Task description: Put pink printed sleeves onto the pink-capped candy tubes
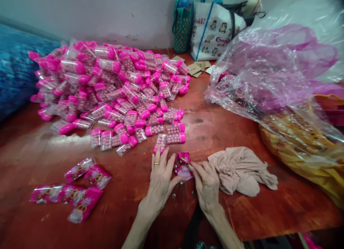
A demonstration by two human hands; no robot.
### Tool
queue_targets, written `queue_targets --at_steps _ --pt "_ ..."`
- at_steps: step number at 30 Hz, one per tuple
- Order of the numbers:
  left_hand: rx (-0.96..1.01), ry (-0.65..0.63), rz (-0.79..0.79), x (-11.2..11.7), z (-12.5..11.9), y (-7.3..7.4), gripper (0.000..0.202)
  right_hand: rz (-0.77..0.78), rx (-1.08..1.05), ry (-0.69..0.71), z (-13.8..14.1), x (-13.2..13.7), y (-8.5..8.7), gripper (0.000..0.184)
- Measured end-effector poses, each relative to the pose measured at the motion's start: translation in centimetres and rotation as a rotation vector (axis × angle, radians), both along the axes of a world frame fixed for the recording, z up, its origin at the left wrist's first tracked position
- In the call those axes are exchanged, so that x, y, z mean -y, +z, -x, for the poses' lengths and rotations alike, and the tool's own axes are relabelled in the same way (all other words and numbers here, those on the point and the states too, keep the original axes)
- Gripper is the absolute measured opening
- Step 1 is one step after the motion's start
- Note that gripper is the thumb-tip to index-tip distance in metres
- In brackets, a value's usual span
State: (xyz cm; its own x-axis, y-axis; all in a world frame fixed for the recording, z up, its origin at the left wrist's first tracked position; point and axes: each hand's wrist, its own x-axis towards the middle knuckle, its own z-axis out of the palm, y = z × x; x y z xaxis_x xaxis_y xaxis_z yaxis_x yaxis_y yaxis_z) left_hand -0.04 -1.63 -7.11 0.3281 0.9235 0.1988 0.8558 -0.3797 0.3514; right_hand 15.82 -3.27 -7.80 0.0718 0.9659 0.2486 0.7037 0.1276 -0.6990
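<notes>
My left hand (159, 173) lies with its fingers stretched out and apart. Its fingertips touch the pink-capped end of a small clear container of pink balls (161, 140), and its thumb reaches toward a printed pink wrapper (182, 161). Thumb and fingers of my right hand (206, 179) are pinched together at the wrapper's right edge. The wrapper lies flat on the table between both hands. Beyond them is a large heap of similar pink-capped containers (107, 80). To the left lie several containers in printed pink wrappers (87, 204).
A beige cloth (243, 170) lies crumpled right of my right hand. Clear and purple plastic bags (268, 69) and yellow fabric (298, 148) cover the right side. A white tote bag (209, 30), a green bottle holder (182, 30) and cardboard pieces (197, 67) are along the wall; a blue bag (21, 66) is left.
</notes>
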Motion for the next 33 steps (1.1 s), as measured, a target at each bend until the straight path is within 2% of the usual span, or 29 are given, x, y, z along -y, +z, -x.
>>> queue_targets --at_steps 5,7,9,15,20,24,27,29,31,33 --pt "0.059 0.008 -0.004 -0.2 0.0 -0.1 0.062 -0.015 -0.138 -0.047 0.0 0.1 0.2 0.022" --pt "0.072 0.01 0.001 -0.2 0.0 -0.2 0.061 0.0 -0.174 -0.084 0.0 0.2 0.4 0.015" --pt "0.078 0.011 0.008 -0.2 -0.1 -0.2 0.06 0.008 -0.162 -0.096 0.0 0.3 0.4 0.006" --pt "0.101 0.005 0.016 -0.1 -0.1 0.0 0.07 -0.039 -0.066 -0.042 0.2 0.0 0.6 0.017" --pt "0.116 -0.004 0.042 0.0 -0.3 0.2 0.047 -0.055 -0.044 0.037 0.4 -0.1 0.8 0.024" --pt "0.183 0.027 0.051 0.0 -0.2 0.1 0.045 -0.116 -0.137 -0.093 0.0 0.0 1.2 0.017" --pt "0.363 0.062 0.018 0.1 -0.2 0.8 0.052 -0.044 -0.223 -0.191 -0.2 0.0 1.8 0.015" --pt "0.598 0.12 0.069 0.1 -0.5 1.7 0.056 0.077 -0.354 -0.208 0.0 0.1 2.5 0.019" --pt "0.937 0.188 0.284 0.1 -1.3 2.7 0.054 0.176 -0.497 -0.169 0.5 0.2 3.2 0.021" --pt "1.285 0.281 0.578 0.0 -2.2 3.5 0.037 0.216 -0.576 -0.101 1.0 0.4 3.9 0.022"
